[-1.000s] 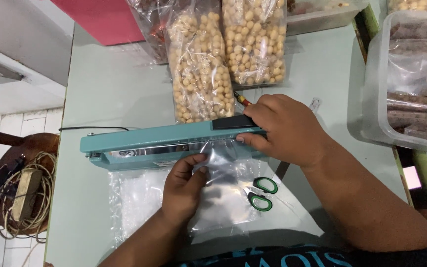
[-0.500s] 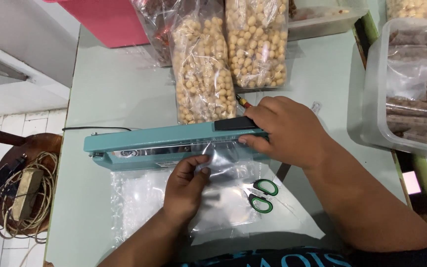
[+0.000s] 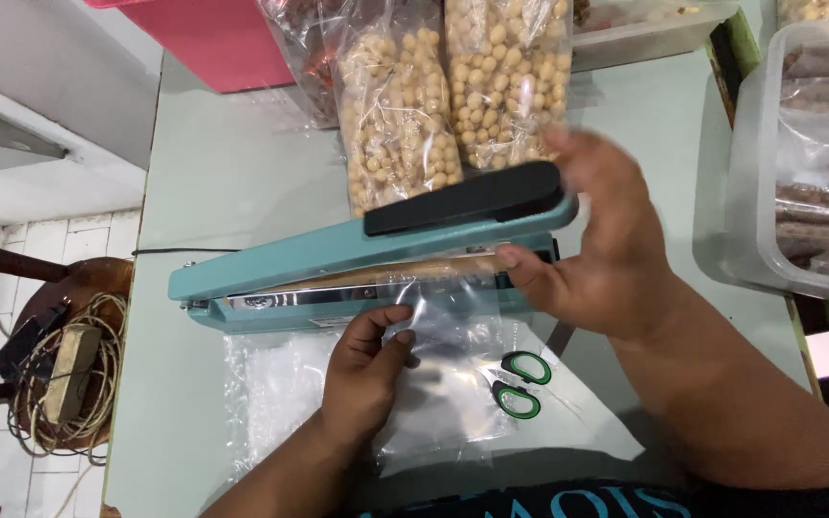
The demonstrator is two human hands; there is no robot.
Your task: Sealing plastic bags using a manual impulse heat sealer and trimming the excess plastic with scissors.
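Note:
A teal heat sealer [image 3: 271, 273] lies across the pale green table [image 3: 232, 173], its arm with the black handle [image 3: 462, 199] raised at the right end. My left hand [image 3: 367, 369] pinches a clear plastic bag [image 3: 443, 384] whose top edge sits in the sealer's jaw. My right hand [image 3: 597, 249] hovers at the handle end with fingers spread, its thumb near the sealer's right tip. Green-handled scissors [image 3: 518, 384] lie under the bag.
Two clear bags of round yellow snacks [image 3: 405, 115] stand behind the sealer. A pink box [image 3: 213, 43] is at the back left. Clear tubs [image 3: 798, 163] with wrapped brown sticks stand at the right. A stool with coiled cable [image 3: 59, 374] is at the left.
My right hand has let go of the sealer handle and lifted. The sealer arm has swung up from shut to raised. The left hand still holds the bag.

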